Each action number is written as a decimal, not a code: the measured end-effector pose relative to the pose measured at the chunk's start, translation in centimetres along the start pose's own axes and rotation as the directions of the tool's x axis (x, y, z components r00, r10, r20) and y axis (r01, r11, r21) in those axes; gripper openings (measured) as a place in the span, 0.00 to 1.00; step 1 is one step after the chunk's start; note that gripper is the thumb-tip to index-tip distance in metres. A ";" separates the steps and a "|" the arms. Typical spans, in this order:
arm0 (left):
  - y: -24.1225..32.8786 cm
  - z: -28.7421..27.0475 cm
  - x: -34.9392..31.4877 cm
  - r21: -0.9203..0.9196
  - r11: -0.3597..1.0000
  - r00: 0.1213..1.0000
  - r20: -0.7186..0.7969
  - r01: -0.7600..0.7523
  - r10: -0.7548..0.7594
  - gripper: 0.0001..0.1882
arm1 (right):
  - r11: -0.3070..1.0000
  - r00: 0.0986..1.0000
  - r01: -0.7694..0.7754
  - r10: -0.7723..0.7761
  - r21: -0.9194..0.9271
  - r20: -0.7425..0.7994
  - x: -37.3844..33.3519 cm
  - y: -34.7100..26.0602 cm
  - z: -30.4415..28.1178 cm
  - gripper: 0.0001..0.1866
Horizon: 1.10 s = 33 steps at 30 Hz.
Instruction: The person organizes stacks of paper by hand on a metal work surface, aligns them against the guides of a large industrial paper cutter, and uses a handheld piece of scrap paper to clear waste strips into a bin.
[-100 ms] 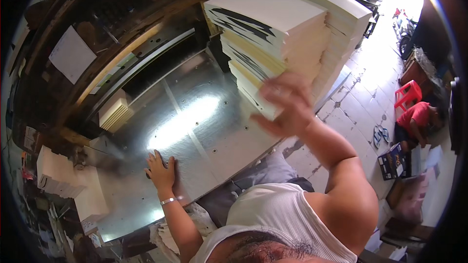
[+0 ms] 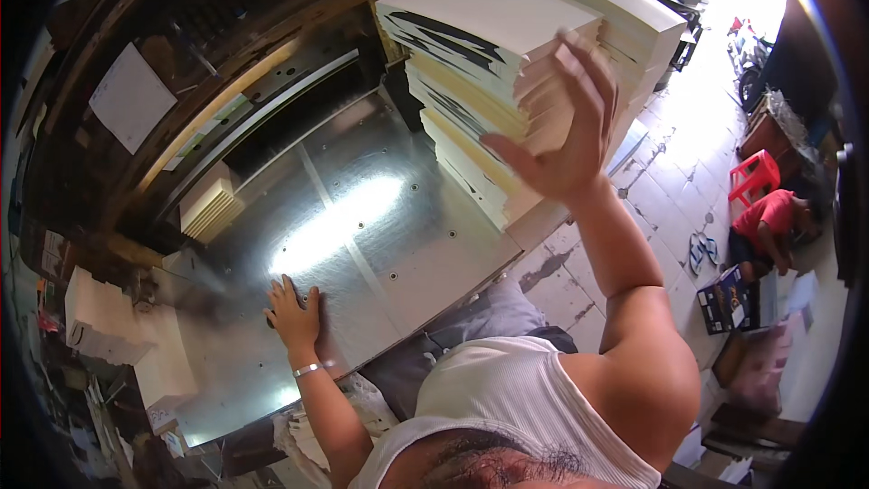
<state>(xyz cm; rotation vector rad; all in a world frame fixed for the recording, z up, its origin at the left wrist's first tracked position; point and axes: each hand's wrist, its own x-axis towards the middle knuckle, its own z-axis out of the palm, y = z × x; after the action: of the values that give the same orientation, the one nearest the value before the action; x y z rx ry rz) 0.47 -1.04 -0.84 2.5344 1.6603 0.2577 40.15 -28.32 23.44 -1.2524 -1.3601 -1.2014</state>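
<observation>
At the right side of the metal table, a tall stack of cream paper is seen, its dark-marked edges turned leftward. In front of its near corner, the right hand has been raised from the lower part of the stack, and its fingertips are now brought level with the top edge. It is held open, fingers extended and thumb spread; nothing appears to be gripped, though whether the paper is touched cannot be told. By this shift, the top layers are judged to be put within easier reach. The left hand is still laid open on the tabletop. Beyond it, a ridged cream block is left untouched.
</observation>
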 end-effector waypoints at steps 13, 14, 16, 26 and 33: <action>-0.3 -0.8 0.1 0.021 1.000 1.000 -0.027 -0.008 0.009 0.44 | 0.972 0.997 0.006 0.013 -0.234 0.077 2.7 1.7 0.4 0.33; -0.5 -0.6 0.3 0.027 1.000 0.999 -0.031 -0.010 0.011 0.44 | 0.975 0.997 0.000 0.018 -0.221 0.080 2.9 1.8 0.2 0.33; -0.3 -0.6 0.3 0.028 1.000 0.999 -0.031 -0.007 0.008 0.44 | 0.982 0.995 -0.010 0.029 -0.190 0.096 3.3 2.0 -0.1 0.33; -0.2 -1.0 -0.2 -0.016 1.000 0.999 -0.032 0.001 -0.001 0.45 | 0.991 0.996 0.088 -0.089 -0.100 -0.010 3.7 0.2 -1.5 0.31; -0.3 -0.8 -0.4 -0.047 0.999 0.998 -0.069 -0.016 0.012 0.46 | 0.959 0.973 0.229 -0.227 -0.167 0.029 2.4 -0.6 -0.9 0.20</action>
<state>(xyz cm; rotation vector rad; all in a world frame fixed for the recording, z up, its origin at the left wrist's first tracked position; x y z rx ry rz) -0.15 -1.24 -0.11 2.5310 1.6401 0.3851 39.40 -28.91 25.83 -1.2432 -1.4648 -1.4990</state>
